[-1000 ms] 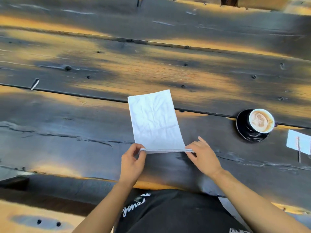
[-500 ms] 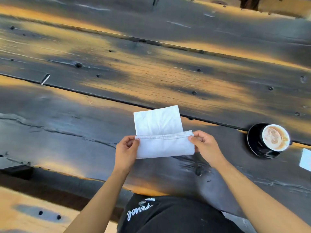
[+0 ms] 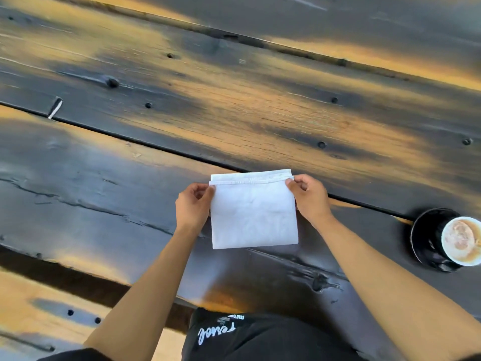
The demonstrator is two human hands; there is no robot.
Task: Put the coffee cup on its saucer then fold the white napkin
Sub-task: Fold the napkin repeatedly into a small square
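The white napkin (image 3: pixel 253 212) lies on the dark wooden table (image 3: pixel 234 113), folded in half with its hemmed edge almost level with the far edge. My left hand (image 3: pixel 194 205) pinches the far left corner of the folded layer. My right hand (image 3: pixel 308 198) pinches the far right corner. At the right edge, the black coffee cup (image 3: pixel 462 241), full of milky coffee, stands on its black saucer (image 3: pixel 421 238).
A gap between planks (image 3: pixel 156 147) runs across the table behind the napkin. The table's near edge (image 3: pixel 78 272) lies just in front of my lap, with a wooden bench (image 3: pixel 39 313) below at the left.
Both hands carried the napkin's near edge away from me and over onto the far edge, folding it in half. The view shifted, so the cup now sits at the right edge.
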